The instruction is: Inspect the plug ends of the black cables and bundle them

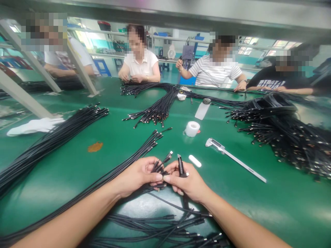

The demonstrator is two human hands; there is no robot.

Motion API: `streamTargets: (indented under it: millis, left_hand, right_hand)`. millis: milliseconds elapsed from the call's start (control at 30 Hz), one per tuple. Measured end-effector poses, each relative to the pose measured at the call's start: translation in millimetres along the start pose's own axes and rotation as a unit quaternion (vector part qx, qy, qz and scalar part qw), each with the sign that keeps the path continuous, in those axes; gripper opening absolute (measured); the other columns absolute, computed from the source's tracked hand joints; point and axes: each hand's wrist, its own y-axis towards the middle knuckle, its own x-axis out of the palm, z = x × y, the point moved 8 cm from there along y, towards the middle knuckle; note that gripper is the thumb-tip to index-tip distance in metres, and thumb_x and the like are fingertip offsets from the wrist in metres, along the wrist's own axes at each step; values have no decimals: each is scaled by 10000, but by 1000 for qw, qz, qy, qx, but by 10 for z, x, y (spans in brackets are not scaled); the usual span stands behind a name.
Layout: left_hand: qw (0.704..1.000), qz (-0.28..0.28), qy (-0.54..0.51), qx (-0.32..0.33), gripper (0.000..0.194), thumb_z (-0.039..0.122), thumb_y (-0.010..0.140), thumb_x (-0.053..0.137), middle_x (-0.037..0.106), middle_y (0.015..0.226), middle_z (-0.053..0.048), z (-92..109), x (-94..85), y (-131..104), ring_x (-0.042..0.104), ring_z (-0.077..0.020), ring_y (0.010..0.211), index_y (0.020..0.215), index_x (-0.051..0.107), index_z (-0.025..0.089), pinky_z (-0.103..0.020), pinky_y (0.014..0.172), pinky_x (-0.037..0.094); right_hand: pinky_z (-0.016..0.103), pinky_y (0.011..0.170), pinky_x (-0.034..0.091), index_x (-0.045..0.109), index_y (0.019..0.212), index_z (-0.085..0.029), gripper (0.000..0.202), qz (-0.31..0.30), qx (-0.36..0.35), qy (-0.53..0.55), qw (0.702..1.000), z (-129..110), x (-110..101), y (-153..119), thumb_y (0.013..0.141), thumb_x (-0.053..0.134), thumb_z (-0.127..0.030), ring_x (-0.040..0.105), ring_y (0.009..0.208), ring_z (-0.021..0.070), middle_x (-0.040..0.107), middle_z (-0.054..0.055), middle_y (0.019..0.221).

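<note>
My left hand [139,175] is closed round the plug ends of several black USB cables [168,157], whose metal tips stick up past the fingers. Its thumb meets the thumb of my right hand [191,182]. A black utility knife [180,164] is gripped in that right hand, blade upward, and a cable plug [185,175] pokes out beside it. Those right fingertips also pinch at the bunch, partly hidden. Left of my hands lies a row of black cables [139,153]. More loose cables [155,224] spread beneath my wrists.
On the green table [232,206] lie a digital caliper [240,162], a tape roll [192,128], a small white oval piece [194,161] and a white glove [33,126]. Cable bundles [51,141] lie left, with a large heap [284,131] right. Several co-workers sit across.
</note>
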Motion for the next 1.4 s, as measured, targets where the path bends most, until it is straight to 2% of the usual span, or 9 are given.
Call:
streamTargets:
  millis: [233,433,600,700,833,1033,1233,1400]
  left_hand:
    - [1000,28,1,-1,381,353,745,815,641,872,-47,33,-78,-10,586,-138,804,948,613,102,-236,751,449]
    - [999,22,-44,-24,374,347,768,800,644,904,-55,25,-74,-16,568,-115,786,991,642,92,-218,749,434]
    - [999,48,-18,-5,374,288,685,863,612,835,-8,53,-109,-11,547,-94,764,896,614,106,-194,727,414]
    - [998,68,2,4,430,275,620,900,615,835,3,64,-111,-12,555,-95,776,865,585,116,-194,740,419]
    - [996,79,29,5,455,297,604,902,616,804,9,58,-86,-33,559,-101,748,850,559,128,-209,721,431]
    - [994,74,75,15,409,312,636,863,582,767,20,57,-33,-40,525,-98,719,823,542,142,-204,674,401]
    - [993,56,107,7,388,329,647,849,576,760,16,34,1,-30,508,-103,715,819,557,140,-208,673,390]
    - [991,50,121,17,363,415,745,782,597,789,-1,45,3,-29,505,-103,716,871,602,126,-203,661,370]
  right_hand:
    - [145,358,346,651,921,-129,344,6,-2,0,1000,6,-18,-17,750,791,-393,457,408,56,548,-47,539]
    - [145,367,334,645,904,-129,341,1,-9,2,1000,12,-24,-17,784,764,-426,437,401,52,547,-43,521]
    - [144,365,285,595,843,-138,352,1,-18,9,1000,30,-45,-8,842,698,-475,387,378,43,525,-43,481]
    - [137,353,235,592,866,-145,357,13,-15,41,999,61,-75,-1,824,717,-478,381,381,42,495,-57,478]
    - [135,337,199,606,897,-145,384,33,1,69,997,94,-112,10,810,721,-502,397,384,42,506,-48,532]
    - [125,329,179,614,948,-146,431,88,13,104,991,94,-194,8,752,773,-495,414,384,30,515,-44,601]
    - [128,331,202,619,995,-145,466,79,2,115,990,69,-163,9,698,829,-438,380,387,4,553,-31,698]
    - [129,330,208,610,945,-135,460,93,7,106,990,70,-160,13,694,824,-457,382,382,18,499,-56,596]
